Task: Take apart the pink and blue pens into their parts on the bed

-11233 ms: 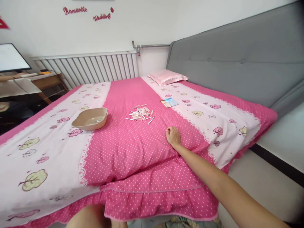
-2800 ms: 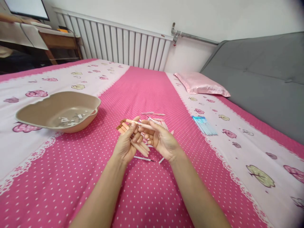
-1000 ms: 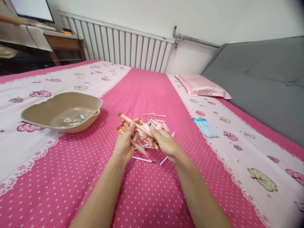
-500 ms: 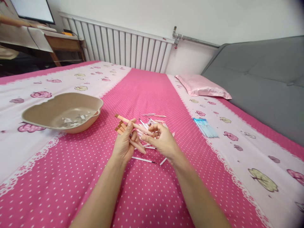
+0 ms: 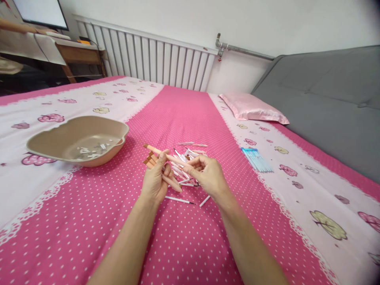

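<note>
My left hand (image 5: 155, 181) is closed around a bundle of several peach-coloured pens (image 5: 154, 155), their brown ends pointing up and left. My right hand (image 5: 208, 176) hovers just right of the bundle with its fingers curled in a loose pinch; whether anything is between them I cannot make out. Under and behind both hands lies a loose pile of pink and white pens and thin refills (image 5: 187, 154) on the pink dotted bedspread (image 5: 178, 114). A neat row of blue pens (image 5: 255, 158) lies to the right.
A beige scalloped bowl (image 5: 78, 140) with small white bits in it sits on the bed to the left. A pink pillow (image 5: 252, 109) lies by the grey headboard (image 5: 323, 99). A radiator (image 5: 148, 59), a wooden desk (image 5: 75, 55) and a monitor stand beyond the bed.
My right hand has let go of the peach pen it was laying into the bundle and drawn back to the right. The left hand still grips the bundle.
</note>
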### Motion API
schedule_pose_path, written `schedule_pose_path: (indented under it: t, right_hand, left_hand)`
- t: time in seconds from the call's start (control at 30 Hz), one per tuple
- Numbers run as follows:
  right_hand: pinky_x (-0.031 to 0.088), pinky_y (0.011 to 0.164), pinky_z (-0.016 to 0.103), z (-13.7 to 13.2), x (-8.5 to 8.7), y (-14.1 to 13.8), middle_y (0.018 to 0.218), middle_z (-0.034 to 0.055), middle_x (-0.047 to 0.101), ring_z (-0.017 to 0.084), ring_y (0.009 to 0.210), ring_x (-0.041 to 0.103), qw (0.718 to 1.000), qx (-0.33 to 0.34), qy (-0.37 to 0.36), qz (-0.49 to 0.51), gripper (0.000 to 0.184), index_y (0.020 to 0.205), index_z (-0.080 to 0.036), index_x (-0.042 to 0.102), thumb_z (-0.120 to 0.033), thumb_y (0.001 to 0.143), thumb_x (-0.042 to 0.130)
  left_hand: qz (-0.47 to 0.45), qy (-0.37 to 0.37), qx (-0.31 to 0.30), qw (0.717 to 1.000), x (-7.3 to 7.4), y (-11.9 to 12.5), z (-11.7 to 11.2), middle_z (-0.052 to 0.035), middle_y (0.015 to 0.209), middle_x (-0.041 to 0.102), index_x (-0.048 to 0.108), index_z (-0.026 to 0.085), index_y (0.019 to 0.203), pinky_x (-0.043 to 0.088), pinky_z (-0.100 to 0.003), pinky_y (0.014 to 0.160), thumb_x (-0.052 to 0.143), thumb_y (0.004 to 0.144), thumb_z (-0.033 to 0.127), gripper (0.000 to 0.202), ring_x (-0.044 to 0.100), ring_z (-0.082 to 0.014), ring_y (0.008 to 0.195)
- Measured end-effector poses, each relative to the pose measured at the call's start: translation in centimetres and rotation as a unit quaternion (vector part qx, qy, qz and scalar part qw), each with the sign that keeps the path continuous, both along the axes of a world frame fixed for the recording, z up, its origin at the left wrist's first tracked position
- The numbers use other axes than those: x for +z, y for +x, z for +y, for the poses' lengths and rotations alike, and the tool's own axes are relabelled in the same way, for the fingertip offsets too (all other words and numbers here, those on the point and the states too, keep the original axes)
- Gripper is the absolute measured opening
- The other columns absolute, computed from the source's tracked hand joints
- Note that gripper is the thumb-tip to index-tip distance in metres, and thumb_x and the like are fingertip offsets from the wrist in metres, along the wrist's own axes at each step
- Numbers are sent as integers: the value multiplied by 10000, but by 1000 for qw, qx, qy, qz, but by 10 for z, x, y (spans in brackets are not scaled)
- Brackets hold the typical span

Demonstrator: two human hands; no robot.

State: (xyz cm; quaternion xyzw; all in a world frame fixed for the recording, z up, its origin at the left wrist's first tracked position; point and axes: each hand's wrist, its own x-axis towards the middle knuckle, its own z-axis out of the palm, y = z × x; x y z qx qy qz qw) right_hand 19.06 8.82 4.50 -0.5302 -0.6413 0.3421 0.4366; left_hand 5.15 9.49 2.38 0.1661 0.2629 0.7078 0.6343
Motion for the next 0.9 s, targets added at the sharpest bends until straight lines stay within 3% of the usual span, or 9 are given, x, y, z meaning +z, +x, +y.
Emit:
schedule_pose_path:
  t: [0.13,0.37,0.57,0.67,0.8,0.9]
  right_hand:
    - [408,547,245,-2,3,1,627,-6,620,124,555,529,991,-97,56,-73,107,682,-188,635,-230,603,694]
    - [412,560,247,5,3,15,663,-13,656,133,572,561,984,-119,38,-129,114,710,-208,638,-258,613,669]
    - [414,587,258,12,-5,18,695,11,670,164,649,604,969,-122,-7,-215,186,702,-217,644,-397,704,599]
    - [423,651,282,12,-8,15,806,49,688,190,742,619,958,-120,-5,-262,257,826,-210,666,-427,749,552]
    - [425,714,297,7,-6,12,920,80,684,206,844,612,970,-59,18,-236,298,937,-182,663,-394,745,578]
    - [412,605,257,2,-4,9,765,30,684,161,686,606,980,75,-23,-181,218,830,-196,682,-372,754,577]
  left_hand:
    - [-16,-15,23,999,-1,-4,4,58,620,517,620,122,762,349,-122,375,797,575,255,290,341,3,385]
    - [78,-52,36,995,-3,-2,2,57,559,508,615,91,742,302,-112,343,816,528,267,342,344,4,372]
    - [181,-116,-28,976,-4,5,-3,25,468,514,588,81,643,278,-119,331,732,631,404,354,367,-14,332]
    - [191,-126,-42,972,-5,5,-3,15,472,518,590,81,654,306,-127,341,672,700,422,354,382,-23,333]
    - [122,-90,-52,987,-3,4,-1,1,567,549,606,88,739,414,-149,422,628,771,289,205,467,-47,416]
    - [49,-66,-42,996,0,1,0,-15,619,558,602,92,741,467,-163,488,566,815,184,124,513,-63,482]
